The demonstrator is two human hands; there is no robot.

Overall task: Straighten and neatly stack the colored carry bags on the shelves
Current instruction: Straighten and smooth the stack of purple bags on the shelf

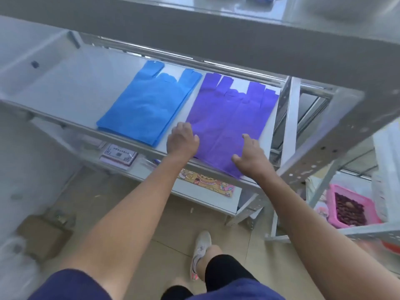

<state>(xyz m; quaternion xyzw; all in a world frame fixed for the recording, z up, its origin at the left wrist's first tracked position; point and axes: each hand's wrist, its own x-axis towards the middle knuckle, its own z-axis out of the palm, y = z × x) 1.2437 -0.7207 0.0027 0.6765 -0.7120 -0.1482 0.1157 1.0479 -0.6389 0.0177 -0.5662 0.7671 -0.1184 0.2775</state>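
Our arms (129, 213) reach to the shelf (71, 87), where the purple bags (233, 113) lie askew beside the blue bags (147, 105), one corner overhanging the front. The right hand (249, 156) presses flat, fingers spread. The left hand (183, 138) curls at their edge, grip unclear. If we pull, they could slide off.

We saw bright, even light, faint shadows, overall softness, and the upper shelf (216, 33) bowed toward the edges.
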